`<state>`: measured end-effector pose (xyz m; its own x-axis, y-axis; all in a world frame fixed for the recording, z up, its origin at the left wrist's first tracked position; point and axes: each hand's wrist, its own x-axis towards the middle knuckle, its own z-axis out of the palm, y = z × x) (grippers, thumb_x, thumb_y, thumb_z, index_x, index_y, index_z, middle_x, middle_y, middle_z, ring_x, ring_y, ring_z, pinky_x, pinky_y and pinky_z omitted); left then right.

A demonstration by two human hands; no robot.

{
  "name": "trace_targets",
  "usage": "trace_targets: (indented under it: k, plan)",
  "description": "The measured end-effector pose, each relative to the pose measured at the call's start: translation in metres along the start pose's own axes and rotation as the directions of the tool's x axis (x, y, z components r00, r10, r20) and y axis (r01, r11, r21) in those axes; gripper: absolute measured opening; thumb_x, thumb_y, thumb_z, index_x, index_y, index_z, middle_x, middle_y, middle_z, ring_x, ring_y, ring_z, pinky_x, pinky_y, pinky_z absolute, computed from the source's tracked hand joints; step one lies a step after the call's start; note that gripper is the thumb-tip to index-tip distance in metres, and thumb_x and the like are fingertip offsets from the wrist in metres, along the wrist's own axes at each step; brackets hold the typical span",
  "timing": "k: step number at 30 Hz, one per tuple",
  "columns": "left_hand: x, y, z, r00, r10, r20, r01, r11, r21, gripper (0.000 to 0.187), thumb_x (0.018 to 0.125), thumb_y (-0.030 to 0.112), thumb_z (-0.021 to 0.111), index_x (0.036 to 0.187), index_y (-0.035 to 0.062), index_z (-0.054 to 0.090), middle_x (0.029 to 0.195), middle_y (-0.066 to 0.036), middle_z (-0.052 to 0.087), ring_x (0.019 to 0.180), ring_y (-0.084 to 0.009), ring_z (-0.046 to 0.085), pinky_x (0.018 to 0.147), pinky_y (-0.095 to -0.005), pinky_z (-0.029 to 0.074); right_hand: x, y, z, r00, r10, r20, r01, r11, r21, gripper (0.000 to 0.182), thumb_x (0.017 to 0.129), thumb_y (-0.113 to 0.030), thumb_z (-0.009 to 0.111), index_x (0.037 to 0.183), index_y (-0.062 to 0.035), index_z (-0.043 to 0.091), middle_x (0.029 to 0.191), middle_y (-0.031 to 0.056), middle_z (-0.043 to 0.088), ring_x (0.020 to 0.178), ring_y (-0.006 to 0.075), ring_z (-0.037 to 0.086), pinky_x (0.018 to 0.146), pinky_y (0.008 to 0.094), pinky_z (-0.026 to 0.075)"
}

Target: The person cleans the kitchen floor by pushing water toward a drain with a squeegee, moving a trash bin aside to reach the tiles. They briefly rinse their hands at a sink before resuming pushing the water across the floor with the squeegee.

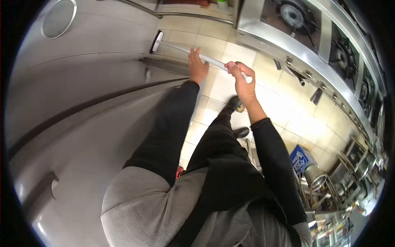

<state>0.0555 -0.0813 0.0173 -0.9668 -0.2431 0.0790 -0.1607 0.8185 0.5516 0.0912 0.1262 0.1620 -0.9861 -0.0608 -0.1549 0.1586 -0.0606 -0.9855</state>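
Observation:
A floor squeegee with a long white handle (pixel 214 61) slants across the tiled floor in front of me. Its white head (pixel 156 42), edged in black, stands near the metal wall at the far end. My right hand (pixel 243 80) is wrapped round the handle close to its near tip. Farther down the handle, my left hand (pixel 198 68) is against the shaft with fingers stretched upward. Both forearms are in black sleeves. My dark shoes (pixel 241 132) stand on the tiles below.
A steel gas range (pixel 288 49) with several burners lines the right. To the left curves a large metal surface (pixel 82 103). A blue box (pixel 301 159), a metal pot (pixel 315 177) and crowded racks are at the lower right. A metal rail (pixel 197 16) crosses the far end.

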Motion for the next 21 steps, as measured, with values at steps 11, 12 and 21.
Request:
trace_targets:
  k: [11,12,21]
  plan:
    - [-0.197,0.338,0.077,0.738,0.562,0.375,-0.074,0.619,-0.782,0.048,0.081,0.033,0.079,0.117,0.0145,0.054,0.15,-0.021,0.039,0.145,-0.0513,0.022,0.112,-0.0633,0.019,-0.204,-0.314,-0.271,0.977,-0.141,-0.158,0.044,0.865,-0.5,0.04,0.092,-0.031,0.056,0.064,-0.0037,0.047,0.066,0.0095,0.045,0.067,0.022,0.05,0.104,0.0616,0.041]
    - [-0.208,0.359,0.077,0.685,0.608,0.402,-0.057,0.595,-0.802,0.045,0.082,0.033,0.078,0.115,0.0142,0.054,0.143,-0.02,0.044,0.142,-0.0472,0.029,0.113,-0.061,0.021,-0.211,-0.33,-0.261,0.986,-0.114,-0.119,0.026,0.822,-0.569,0.044,0.093,-0.035,0.054,0.064,-0.003,0.048,0.066,0.0092,0.047,0.068,0.0212,0.051,0.1,0.0591,0.045]
    - [-0.215,0.437,0.078,0.296,0.95,0.097,-0.099,0.131,-0.986,0.036,0.083,0.033,0.068,0.059,0.0071,0.059,0.064,-0.016,0.061,0.064,-0.0362,0.063,0.061,-0.0458,0.049,-0.222,-0.34,-0.182,0.94,-0.338,-0.036,0.201,0.637,-0.744,0.024,0.086,-0.018,0.06,0.068,-0.004,0.051,0.063,0.0081,0.049,0.059,0.026,0.052,0.076,0.0504,0.047]
